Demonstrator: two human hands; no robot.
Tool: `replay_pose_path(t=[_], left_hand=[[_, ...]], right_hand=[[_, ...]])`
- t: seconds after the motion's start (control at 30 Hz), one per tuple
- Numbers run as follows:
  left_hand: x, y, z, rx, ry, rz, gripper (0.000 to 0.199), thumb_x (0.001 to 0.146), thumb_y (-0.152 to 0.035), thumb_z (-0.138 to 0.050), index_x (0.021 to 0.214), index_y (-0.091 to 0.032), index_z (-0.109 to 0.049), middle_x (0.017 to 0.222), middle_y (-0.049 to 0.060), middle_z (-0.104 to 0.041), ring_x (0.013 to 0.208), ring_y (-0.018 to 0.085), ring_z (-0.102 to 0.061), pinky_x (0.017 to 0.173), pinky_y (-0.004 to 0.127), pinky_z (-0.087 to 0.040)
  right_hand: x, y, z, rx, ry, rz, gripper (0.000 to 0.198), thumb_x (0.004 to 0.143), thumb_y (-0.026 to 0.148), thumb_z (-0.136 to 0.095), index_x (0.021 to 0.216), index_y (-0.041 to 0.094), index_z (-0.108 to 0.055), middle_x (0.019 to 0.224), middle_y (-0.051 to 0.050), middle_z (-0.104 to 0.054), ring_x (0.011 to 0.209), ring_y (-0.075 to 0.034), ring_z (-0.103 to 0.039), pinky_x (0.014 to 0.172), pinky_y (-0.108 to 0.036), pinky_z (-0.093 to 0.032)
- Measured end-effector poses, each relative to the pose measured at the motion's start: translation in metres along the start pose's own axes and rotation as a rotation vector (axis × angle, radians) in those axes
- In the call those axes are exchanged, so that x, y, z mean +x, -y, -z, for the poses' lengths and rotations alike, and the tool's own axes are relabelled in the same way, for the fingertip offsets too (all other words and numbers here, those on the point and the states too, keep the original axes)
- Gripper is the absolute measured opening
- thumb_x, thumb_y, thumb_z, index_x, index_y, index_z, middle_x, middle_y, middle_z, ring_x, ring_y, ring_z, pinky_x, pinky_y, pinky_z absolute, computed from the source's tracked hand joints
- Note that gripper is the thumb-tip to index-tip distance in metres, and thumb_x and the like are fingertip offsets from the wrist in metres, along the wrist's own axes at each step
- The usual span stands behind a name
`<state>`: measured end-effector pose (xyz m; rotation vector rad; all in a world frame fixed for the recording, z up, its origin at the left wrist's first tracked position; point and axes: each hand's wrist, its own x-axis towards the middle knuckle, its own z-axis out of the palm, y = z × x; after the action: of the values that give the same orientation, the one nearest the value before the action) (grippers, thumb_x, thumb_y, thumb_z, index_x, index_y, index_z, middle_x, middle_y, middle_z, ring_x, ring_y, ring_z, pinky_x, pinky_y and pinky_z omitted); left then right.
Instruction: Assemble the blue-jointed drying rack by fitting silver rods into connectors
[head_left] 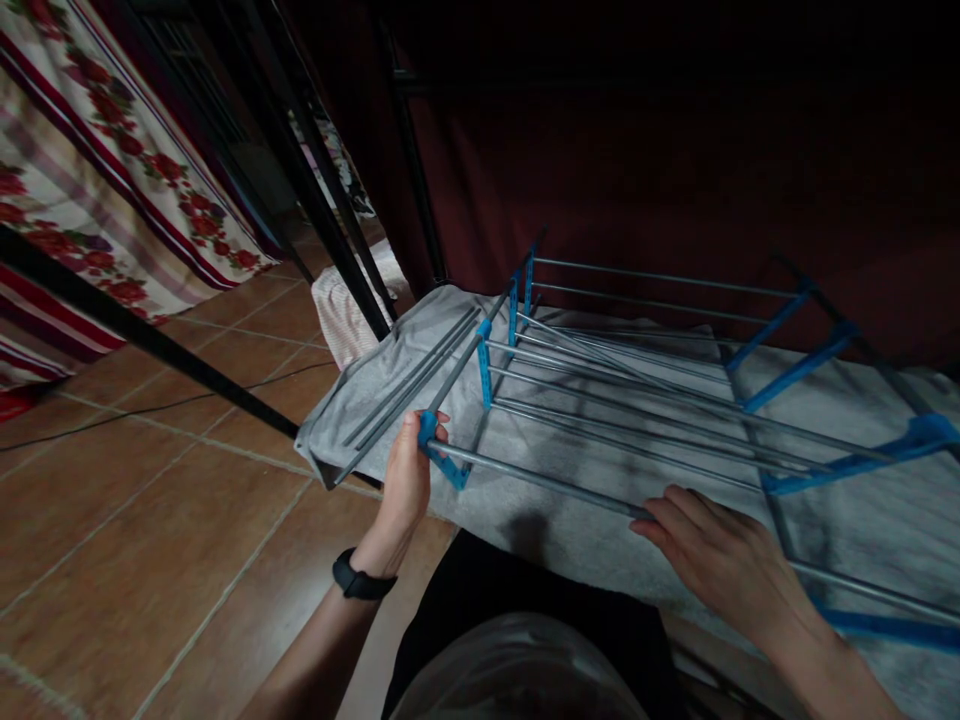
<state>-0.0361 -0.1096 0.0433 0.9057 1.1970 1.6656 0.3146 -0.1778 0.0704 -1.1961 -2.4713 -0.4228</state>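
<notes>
A rack of grey metal tubes and blue plastic brackets lies on its side across a grey cloth. My left hand point(411, 465) is closed around a blue plastic bracket point(427, 428) at the rack's near left corner, its fingers wrapping behind it. From that bracket a metal tube point(525, 472) runs right to my right hand point(709, 550), which grips its other end between thumb and fingers. Another blue bracket point(485, 365) stands beyond my left hand. On the right side, a blue bracket point(847, 465) holds the far ends of other tubes.
Several loose metal tubes point(420, 385) lie on the grey cloth point(570, 545) at left. A black metal post point(337, 235) rises beside the cloth. A floral curtain point(120, 170) hangs at far left over the tiled floor point(187, 520), where a thin cable runs.
</notes>
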Motion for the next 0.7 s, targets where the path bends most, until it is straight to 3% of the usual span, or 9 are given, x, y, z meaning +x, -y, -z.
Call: replay_pose_path(t=[0.4, 0.53, 0.63, 0.7], left_hand=[[-0.001, -0.004, -0.002, 0.129, -0.021, -0.002, 0.047, 0.096, -0.059, -0.043, 0.088, -0.018, -0.065, 0.069, 0.0, -0.057, 0.063, 0.014, -0.052, 0.062, 0.024, -0.043], [-0.001, -0.008, -0.004, 0.213, 0.053, -0.016, 0.052, 0.096, -0.063, -0.039, 0.09, -0.018, -0.064, 0.062, -0.001, -0.052, 0.06, 0.014, -0.05, 0.062, 0.025, -0.043], [0.0, -0.013, 0.006, 0.271, 0.092, -0.013, 0.056, 0.094, -0.067, -0.038, 0.096, -0.017, -0.064, 0.074, 0.004, -0.061, 0.073, 0.018, -0.06, 0.069, 0.028, -0.049], [-0.001, -0.019, 0.021, 0.337, 0.076, -0.083, 0.055, 0.094, -0.066, -0.04, 0.114, -0.019, -0.061, 0.093, 0.007, -0.068, 0.089, 0.021, -0.065, 0.079, 0.031, -0.052]], right_hand=[[-0.003, 0.001, 0.0, 0.041, 0.011, -0.005, 0.03, 0.104, 0.036, -0.047, 0.083, 0.02, -0.06, 0.077, 0.0, -0.058, 0.064, -0.012, -0.053, 0.062, -0.029, -0.033], [-0.007, 0.006, 0.0, 0.071, 0.028, -0.026, 0.032, 0.105, 0.036, -0.045, 0.084, 0.02, -0.062, 0.078, -0.001, -0.059, 0.064, -0.012, -0.054, 0.061, -0.029, -0.033], [-0.007, 0.014, 0.002, 0.087, 0.072, -0.046, 0.033, 0.105, 0.035, -0.042, 0.083, 0.02, -0.062, 0.078, -0.001, -0.059, 0.065, -0.013, -0.054, 0.06, -0.029, -0.033], [-0.005, 0.017, 0.004, 0.092, 0.1, -0.062, 0.033, 0.106, 0.035, -0.042, 0.083, 0.021, -0.061, 0.078, -0.001, -0.059, 0.066, -0.013, -0.054, 0.061, -0.029, -0.033]])
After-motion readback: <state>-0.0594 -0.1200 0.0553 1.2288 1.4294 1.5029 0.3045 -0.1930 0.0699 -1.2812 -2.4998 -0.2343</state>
